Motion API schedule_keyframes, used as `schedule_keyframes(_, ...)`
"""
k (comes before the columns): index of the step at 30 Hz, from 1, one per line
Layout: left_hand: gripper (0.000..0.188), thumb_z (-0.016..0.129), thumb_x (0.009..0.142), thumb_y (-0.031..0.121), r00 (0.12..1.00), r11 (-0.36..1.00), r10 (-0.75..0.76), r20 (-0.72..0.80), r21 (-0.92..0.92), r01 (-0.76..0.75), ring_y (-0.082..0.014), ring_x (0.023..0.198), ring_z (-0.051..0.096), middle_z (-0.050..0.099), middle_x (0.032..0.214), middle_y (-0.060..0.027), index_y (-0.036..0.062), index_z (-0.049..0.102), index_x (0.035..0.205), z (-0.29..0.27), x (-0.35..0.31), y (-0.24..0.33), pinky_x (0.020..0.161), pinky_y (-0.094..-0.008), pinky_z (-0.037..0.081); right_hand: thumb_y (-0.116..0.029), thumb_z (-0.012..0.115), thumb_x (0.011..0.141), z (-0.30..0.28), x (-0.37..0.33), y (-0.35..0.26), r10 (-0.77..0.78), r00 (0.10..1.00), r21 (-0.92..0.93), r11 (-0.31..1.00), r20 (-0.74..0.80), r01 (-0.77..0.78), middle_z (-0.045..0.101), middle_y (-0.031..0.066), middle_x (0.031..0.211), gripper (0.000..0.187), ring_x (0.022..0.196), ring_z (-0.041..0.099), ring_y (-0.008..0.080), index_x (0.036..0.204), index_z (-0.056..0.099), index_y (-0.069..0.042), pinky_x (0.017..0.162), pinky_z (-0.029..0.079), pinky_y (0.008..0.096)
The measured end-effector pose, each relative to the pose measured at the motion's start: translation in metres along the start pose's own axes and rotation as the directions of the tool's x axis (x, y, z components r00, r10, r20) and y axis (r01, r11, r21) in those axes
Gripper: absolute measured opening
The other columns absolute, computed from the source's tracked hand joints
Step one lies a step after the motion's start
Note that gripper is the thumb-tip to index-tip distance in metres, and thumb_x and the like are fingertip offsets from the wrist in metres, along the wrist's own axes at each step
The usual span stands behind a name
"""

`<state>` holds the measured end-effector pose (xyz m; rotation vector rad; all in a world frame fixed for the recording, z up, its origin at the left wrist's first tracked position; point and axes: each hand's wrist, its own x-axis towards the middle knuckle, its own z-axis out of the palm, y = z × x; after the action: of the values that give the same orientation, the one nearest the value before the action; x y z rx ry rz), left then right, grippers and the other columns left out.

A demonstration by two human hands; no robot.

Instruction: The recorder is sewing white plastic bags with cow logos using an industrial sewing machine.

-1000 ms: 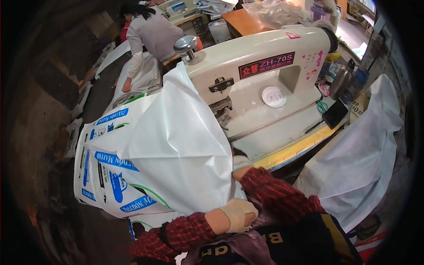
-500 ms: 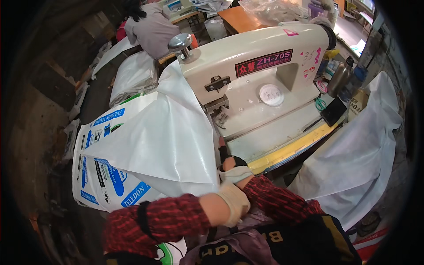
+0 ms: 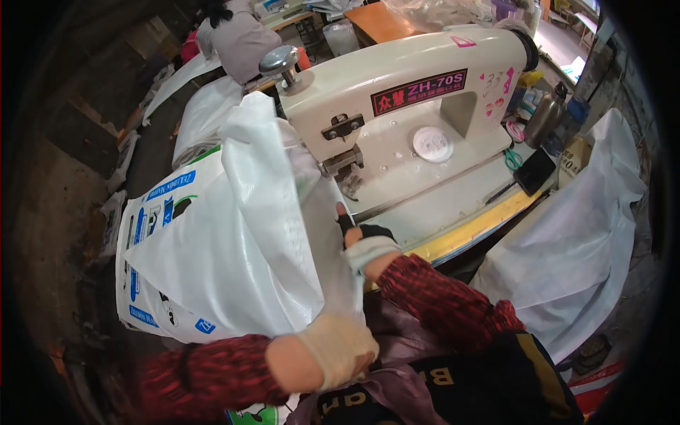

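Workroom dim at far left. One large white sack (image 3: 265, 227) lies left of the sewing machine (image 3: 397, 78), printed part at far left, plain part bunched rightward; its long raised fold runs from a peak beside the machine head down toward the person. Full long axis cannot be told. Beyond: one white pile (image 3: 207, 117), one co-worker (image 3: 244, 46). Left hand (image 3: 347, 350), wrapped, at the sack's near edge, blurred; grip cannot be told. Right hand (image 3: 368, 237) at its right edge, one digit pointing up; grip likewise unclear. Machine body blocks the sack's right side. Farther right, singly: white disc (image 3: 432, 144), green-handled scissors (image 3: 513, 159), metal bottle (image 3: 545, 119), draped white sheet (image 3: 567, 234).
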<state>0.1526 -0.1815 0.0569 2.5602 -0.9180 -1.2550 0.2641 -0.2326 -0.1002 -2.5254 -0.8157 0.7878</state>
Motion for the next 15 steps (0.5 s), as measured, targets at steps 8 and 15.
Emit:
schedule_keyframes(8,0.013,0.059,0.064,0.016,0.932,0.992,0.057,-0.358,-0.081,-0.092,-0.0347,0.065,0.060,0.061,0.066,-0.0166,0.0025,0.062,0.063,0.079,0.051,-0.012,0.057,-0.0411,0.047,-0.021,0.048,0.080,0.049,0.004,0.025,0.017,0.994,0.207,0.978,-0.105,0.005,0.059,0.0252,0.079,0.065,0.068,0.059,0.0386,0.138,0.021,-0.011,0.059,0.044,0.0451)
schedule_keyframes(15,0.011,0.060,0.065,0.017,0.950,0.996,0.068,-0.304,-0.027,-0.080,-0.0321,0.066,0.061,0.062,0.068,-0.0141,0.0060,0.064,0.063,0.073,0.052,-0.008,0.058,-0.0396,0.048,-0.026,0.050,0.081,0.051,-0.022,0.024,-0.062,0.995,0.212,0.974,-0.076,0.077,0.058,0.0198,0.065,0.066,0.059,0.059,0.0374,0.139,0.019,-0.020,0.050,0.044,0.0455)
